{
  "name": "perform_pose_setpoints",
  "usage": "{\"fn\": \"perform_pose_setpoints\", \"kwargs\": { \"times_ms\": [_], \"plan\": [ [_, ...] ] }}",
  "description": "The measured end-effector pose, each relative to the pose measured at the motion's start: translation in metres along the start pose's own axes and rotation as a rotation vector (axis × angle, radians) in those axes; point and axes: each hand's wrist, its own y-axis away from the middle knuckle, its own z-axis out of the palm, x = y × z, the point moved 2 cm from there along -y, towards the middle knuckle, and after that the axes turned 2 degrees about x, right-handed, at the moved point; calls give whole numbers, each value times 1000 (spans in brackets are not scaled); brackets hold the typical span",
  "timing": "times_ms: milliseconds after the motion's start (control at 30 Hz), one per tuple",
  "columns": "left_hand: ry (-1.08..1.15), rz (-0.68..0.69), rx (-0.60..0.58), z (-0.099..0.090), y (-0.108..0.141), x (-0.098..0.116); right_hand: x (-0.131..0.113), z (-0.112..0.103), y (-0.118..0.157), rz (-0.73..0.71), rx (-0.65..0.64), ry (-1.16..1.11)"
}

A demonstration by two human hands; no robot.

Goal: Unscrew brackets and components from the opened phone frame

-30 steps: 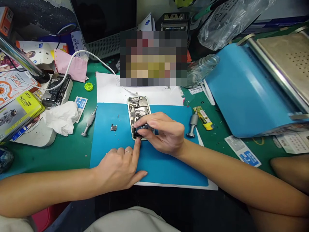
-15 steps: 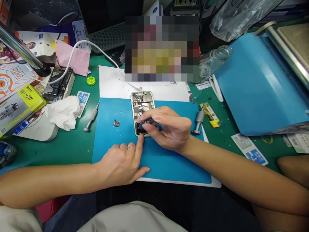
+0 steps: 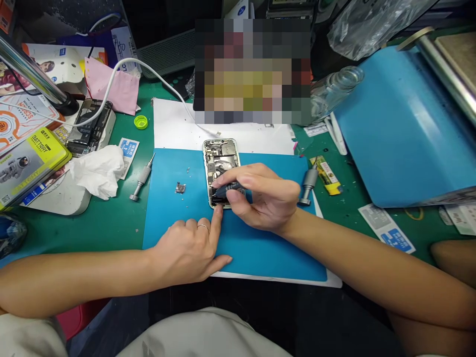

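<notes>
An opened phone (image 3: 224, 158) with its inner parts bare lies upright on the blue mat (image 3: 174, 218), near the mat's back edge. My right hand (image 3: 262, 196) grips a dark pen-like tool (image 3: 228, 189) between thumb and fingers, its tip over the lower part of the phone. My left hand (image 3: 191, 248) touches the phone's bottom edge with a stretched index finger; its thumb sticks out and the other fingers are curled, with nothing seen in them. Left of the phone sits a small metal part (image 3: 180, 188), with tiny bits around it.
Grey screwdrivers lie at the left (image 3: 142, 177) and right (image 3: 308, 184). Crumpled tissue (image 3: 99, 171), a second phone body (image 3: 89, 126) and a yellow battery box (image 3: 35, 161) are at the left. A white cable (image 3: 126, 60) arches behind; a glass jar (image 3: 334, 91) lies at back right.
The whole view has shifted slightly. The tool in my right hand shows more of its length over the phone. My left index finger stays at the phone's bottom edge.
</notes>
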Motion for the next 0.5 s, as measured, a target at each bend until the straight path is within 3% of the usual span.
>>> {"fn": "perform_pose_setpoints", "kwargs": {
  "times_ms": [500],
  "plan": [
    [-5,-13,40,1,0,0,1,-2,-1,-75,31,119]
  ]
}}
